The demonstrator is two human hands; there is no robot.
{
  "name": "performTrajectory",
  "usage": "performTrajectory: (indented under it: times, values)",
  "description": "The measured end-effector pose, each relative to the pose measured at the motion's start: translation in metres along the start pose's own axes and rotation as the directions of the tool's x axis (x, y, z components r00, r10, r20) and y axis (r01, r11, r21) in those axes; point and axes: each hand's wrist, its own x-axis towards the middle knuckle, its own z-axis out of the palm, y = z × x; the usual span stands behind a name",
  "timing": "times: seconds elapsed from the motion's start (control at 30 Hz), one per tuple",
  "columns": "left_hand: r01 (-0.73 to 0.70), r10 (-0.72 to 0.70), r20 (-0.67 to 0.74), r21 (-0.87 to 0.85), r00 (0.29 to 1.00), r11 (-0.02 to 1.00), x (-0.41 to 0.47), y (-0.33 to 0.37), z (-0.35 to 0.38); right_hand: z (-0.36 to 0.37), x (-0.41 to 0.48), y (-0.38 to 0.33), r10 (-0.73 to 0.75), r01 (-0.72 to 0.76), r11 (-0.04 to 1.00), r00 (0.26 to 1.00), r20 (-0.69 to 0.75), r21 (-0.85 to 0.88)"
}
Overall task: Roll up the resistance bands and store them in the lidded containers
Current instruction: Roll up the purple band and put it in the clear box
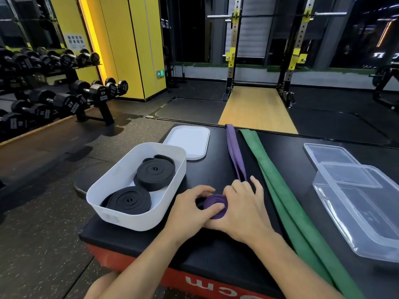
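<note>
A purple resistance band (235,152) lies stretched away from me on the black box top, its near end wound into a small roll (214,203). My left hand (190,212) and my right hand (244,208) both grip that roll, fingers curled round it. A long green band (278,190) lies flat to the right. The white container (138,216) on the left holds two rolled black bands (155,173), and its white lid (190,141) lies behind it. A clear container (367,234) stands at the right with its clear lid (328,154) behind it.
Everything sits on a black-topped plyo box (133,240) with a red side. Its left and near edges drop to the gym floor. A dumbbell rack (64,91) stands far left, and a squat rack (265,50) stands behind the box.
</note>
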Motion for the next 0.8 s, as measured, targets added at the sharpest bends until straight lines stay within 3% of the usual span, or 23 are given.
performTrajectory:
  times: [0.07, 0.13, 0.27, 0.33, 0.6, 0.7, 0.8]
  values:
    - [0.022, -0.021, 0.020, -0.042, 1.000, 0.999, 0.001, 0.002, -0.002, 0.002, 0.001, 0.000, -0.011, 0.011, 1.000, 1.000, 0.003, -0.010]
    - [0.016, -0.015, 0.024, -0.071, 1.000, 0.997, 0.002, 0.003, -0.004, 0.000, 0.003, 0.010, -0.063, 0.059, 0.997, 0.993, 0.097, 0.048]
    - [0.001, 0.001, 0.031, -0.076, 1.000, 0.997, 0.003, 0.003, -0.005, -0.002, 0.003, 0.043, -0.221, 0.112, 0.920, 0.940, 0.261, 0.376]
    - [-0.003, 0.006, 0.035, -0.083, 0.999, 0.997, 0.003, 0.001, -0.006, -0.004, 0.003, 0.054, -0.253, 0.095, 0.882, 0.921, 0.295, 0.461]
    - [-0.027, 0.031, 0.047, -0.079, 0.998, 0.997, 0.002, 0.000, -0.006, -0.018, 0.013, 0.053, -0.289, 0.201, 0.944, 0.886, 0.362, 0.261]
    - [-0.030, 0.034, 0.079, -0.056, 0.996, 0.998, 0.002, 0.000, -0.005, -0.018, 0.014, 0.050, -0.265, 0.166, 0.946, 0.891, 0.368, 0.279]
    - [-0.034, 0.036, 0.087, -0.027, 0.996, 0.999, 0.002, 0.001, -0.003, -0.015, 0.011, 0.048, -0.211, 0.120, 0.943, 0.936, 0.281, 0.310]
